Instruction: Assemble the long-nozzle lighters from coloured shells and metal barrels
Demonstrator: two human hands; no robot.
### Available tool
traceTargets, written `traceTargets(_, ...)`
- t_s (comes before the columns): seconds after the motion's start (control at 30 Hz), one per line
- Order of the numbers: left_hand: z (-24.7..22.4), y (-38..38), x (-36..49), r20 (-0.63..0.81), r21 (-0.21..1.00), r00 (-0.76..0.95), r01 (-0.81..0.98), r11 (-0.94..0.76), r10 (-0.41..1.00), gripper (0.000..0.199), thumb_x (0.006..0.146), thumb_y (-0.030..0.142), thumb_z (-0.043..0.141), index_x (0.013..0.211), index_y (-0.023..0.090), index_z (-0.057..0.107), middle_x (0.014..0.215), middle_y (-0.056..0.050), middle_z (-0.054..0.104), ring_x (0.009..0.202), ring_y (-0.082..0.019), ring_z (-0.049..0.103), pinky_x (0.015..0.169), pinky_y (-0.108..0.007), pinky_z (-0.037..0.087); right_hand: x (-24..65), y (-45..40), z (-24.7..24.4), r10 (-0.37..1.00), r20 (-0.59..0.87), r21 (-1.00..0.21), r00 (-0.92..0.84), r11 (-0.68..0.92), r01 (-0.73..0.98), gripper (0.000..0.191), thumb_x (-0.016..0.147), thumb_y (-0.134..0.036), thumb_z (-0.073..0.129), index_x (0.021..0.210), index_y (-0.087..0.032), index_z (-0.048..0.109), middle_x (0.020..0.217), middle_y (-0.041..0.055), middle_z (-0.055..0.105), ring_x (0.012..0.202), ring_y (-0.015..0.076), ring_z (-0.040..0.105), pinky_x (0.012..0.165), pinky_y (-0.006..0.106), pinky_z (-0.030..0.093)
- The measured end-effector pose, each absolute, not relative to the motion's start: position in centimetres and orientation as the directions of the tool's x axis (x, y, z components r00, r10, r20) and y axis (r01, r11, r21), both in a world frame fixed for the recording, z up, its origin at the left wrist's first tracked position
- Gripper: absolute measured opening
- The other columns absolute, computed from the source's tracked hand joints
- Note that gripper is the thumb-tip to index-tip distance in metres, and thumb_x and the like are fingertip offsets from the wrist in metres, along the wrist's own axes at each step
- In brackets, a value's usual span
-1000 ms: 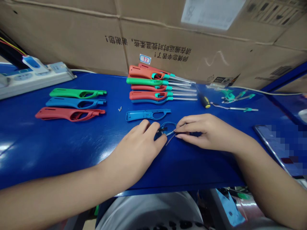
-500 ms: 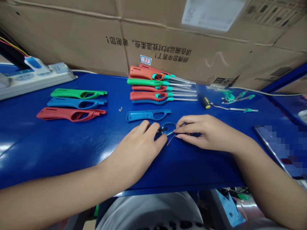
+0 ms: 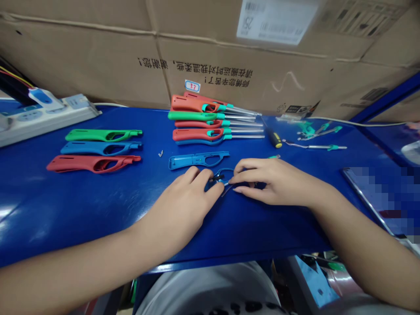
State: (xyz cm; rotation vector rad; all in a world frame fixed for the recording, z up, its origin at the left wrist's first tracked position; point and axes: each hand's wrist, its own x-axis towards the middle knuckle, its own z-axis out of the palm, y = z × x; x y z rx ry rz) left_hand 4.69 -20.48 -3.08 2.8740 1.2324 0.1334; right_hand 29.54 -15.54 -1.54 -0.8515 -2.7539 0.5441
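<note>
My left hand [image 3: 187, 197] is closed around a blue lighter shell half [image 3: 225, 170], most of it hidden beneath the fingers. A small black part [image 3: 216, 178] shows beside the left thumb and index finger. My right hand [image 3: 271, 180] pinches a thin metal tube [image 3: 226, 184] at the open end of that shell, and a dark wire hangs below the fingertips. A teal tip [image 3: 274, 156] pokes out behind the right hand. Just beyond the hands lies another blue shell half [image 3: 198, 160], its inside facing up.
Several finished lighters [image 3: 200, 134] are stacked at the back beside a yellow-black screwdriver [image 3: 274, 139]. Green, blue and red shells [image 3: 95, 162] lie left, near small screws [image 3: 160, 153] and a power strip [image 3: 49, 116]. Metal lighter tubes [image 3: 323, 147] and a phone [image 3: 374, 201] are right.
The whole view has shifted slightly. Both hands keep nearly the same grip at the shell, and the teal tip behind the right hand has come into sight.
</note>
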Motion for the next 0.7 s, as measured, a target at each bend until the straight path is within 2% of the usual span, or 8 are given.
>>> traceTargets(0.23, -3.1, -20.4, 4.6, 0.076, 0.078, 0.682, 0.724, -0.686, 0.728, 0.039, 0.09, 0.003, 0.052, 0.123, 0.02, 0.064, 0.122, -0.013, 0.059, 0.105, -0.031, 0.055, 0.089, -0.049, 0.056, 29.3, -15.5, -1.6, 0.573, 0.077, -0.438, -0.816, 0.755, 0.489, 0.021, 0.099, -0.031, 0.059, 0.109, -0.021, 0.074, 0.11, 0.0048, 0.068, 0.083, 0.0134, 0.065, 0.07, 0.026, 0.049)
traceTargets(0.4, -3.3, -20.1, 4.4, 0.11, 0.14, 0.663, 0.727, -0.672, 0.741, 0.036, 0.094, 0.006, 0.049, 0.127, 0.015, 0.061, 0.117, -0.012, 0.061, 0.105, -0.031, 0.056, 0.091, -0.049, 0.055, 29.4, -15.6, -1.5, 0.574, 0.085, -0.421, -0.814, 0.762, 0.493, 0.022, 0.098, -0.031, 0.06, 0.114, -0.022, 0.073, 0.111, 0.0046, 0.069, 0.08, 0.0126, 0.065, 0.067, 0.024, 0.05)
traceTargets(0.57, -3.4, -19.5, 4.3, 0.166, 0.185, 0.661, 0.708, -0.682, 0.731, 0.036, 0.096, 0.008, 0.051, 0.13, 0.015, 0.059, 0.119, -0.011, 0.066, 0.109, -0.03, 0.059, 0.095, -0.048, 0.054, 29.6, -15.2, -1.4, 0.6, 0.264, -0.355, -0.755, 0.788, 0.502, 0.024, 0.099, -0.028, 0.057, 0.115, -0.02, 0.073, 0.108, 0.007, 0.073, 0.09, 0.0172, 0.07, 0.077, 0.028, 0.054)
traceTargets(0.7, -3.3, -19.2, 4.1, 0.224, 0.197, 0.659, 0.691, -0.695, 0.719, 0.034, 0.1, 0.014, 0.05, 0.133, 0.015, 0.057, 0.124, -0.01, 0.07, 0.11, -0.028, 0.064, 0.093, -0.045, 0.057, 30.8, -14.2, -1.2, 0.685, 0.473, -0.237, -0.554, 0.704, 0.669, 0.024, 0.097, -0.023, 0.057, 0.111, -0.023, 0.075, 0.1, 0.0052, 0.078, 0.084, 0.0188, 0.072, 0.076, 0.03, 0.054)
